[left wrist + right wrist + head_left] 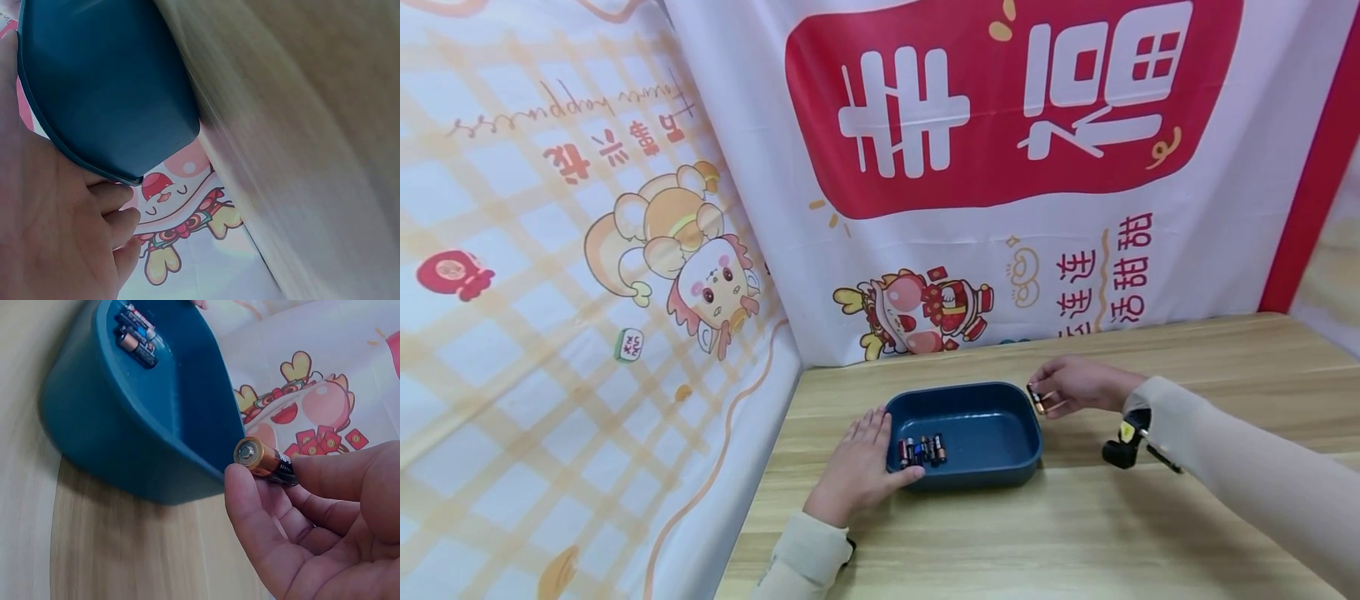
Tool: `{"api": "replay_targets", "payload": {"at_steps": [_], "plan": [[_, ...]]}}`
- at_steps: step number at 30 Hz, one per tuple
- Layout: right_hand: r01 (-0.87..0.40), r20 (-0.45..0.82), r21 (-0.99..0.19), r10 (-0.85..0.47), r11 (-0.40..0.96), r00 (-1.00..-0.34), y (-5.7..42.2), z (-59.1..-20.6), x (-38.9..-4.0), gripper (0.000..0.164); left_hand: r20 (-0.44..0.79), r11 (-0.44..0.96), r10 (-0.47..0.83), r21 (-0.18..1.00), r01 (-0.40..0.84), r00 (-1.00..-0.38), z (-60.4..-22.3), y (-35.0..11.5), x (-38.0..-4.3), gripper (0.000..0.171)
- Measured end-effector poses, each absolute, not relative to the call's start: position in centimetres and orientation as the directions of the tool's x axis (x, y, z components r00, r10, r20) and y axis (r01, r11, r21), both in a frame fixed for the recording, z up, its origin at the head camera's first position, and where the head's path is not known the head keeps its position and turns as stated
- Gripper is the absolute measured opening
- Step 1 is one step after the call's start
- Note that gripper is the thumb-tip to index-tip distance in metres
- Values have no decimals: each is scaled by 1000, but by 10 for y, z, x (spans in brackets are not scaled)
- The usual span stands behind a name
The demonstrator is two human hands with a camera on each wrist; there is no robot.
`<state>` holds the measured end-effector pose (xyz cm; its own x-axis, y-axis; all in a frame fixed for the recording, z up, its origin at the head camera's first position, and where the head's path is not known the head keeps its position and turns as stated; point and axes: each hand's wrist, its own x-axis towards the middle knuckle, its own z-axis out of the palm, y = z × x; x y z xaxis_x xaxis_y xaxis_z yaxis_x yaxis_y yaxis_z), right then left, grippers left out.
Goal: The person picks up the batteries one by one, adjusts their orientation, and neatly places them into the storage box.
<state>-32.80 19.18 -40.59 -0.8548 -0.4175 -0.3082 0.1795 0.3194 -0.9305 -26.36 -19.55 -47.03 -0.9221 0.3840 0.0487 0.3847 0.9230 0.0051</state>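
A dark blue rectangular box (pixel 977 477) stands on the table with several small batteries (pixel 922 450) lying side by side at its left end. My left hand (pixel 861 462) rests against the box's left end, its fingers along the outer side and the thumb over the front rim. Just outside the right rim, my right hand (pixel 1078 385) pinches a single battery (pixel 267 461) between thumb and fingertips. This battery has a copper-coloured end and a black body, and its copper-coloured end points toward the box in the right wrist view.
The wood-grain table (pixel 1000 542) extends around the box. A white printed cloth (pixel 752 150) hangs behind it, and a checked cloth (pixel 550 350) covers the left side. A black wrist device (pixel 1123 446) sticks out below the right sleeve.
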Motion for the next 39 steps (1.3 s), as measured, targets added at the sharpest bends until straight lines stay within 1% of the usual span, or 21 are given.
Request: {"api": "replay_targets", "payload": {"at_steps": [9, 16, 21, 25, 32, 39], "plan": [[172, -306, -928, -412, 330, -858, 174, -408, -330, 26, 43, 921, 389, 11, 390, -920, -469, -196, -262, 109], [150, -288, -933, -428, 326, -857, 158, -413, -328, 17, 37, 921, 388, 27, 389, -921, -468, -197, -259, 109], [137, -278, -937, -444, 323, -852, 148, -416, -328, 16, 42, 918, 395, 20, 396, -918, -468, -198, -259, 108], [152, -286, -935, -430, 320, -856, 141, -416, -327, 15, 39, 920, 390, 19, 391, -920, -467, -198, -259, 108], [155, -275, -947, -460, 281, -845, 129, -424, -327, 16, 54, 916, 400, 17, 401, -915, -466, -198, -260, 107], [164, -283, -946, -467, 278, -838, 118, -431, -324, 14, 49, 917, 398, 17, 399, -916, -466, -196, -259, 108]]}}
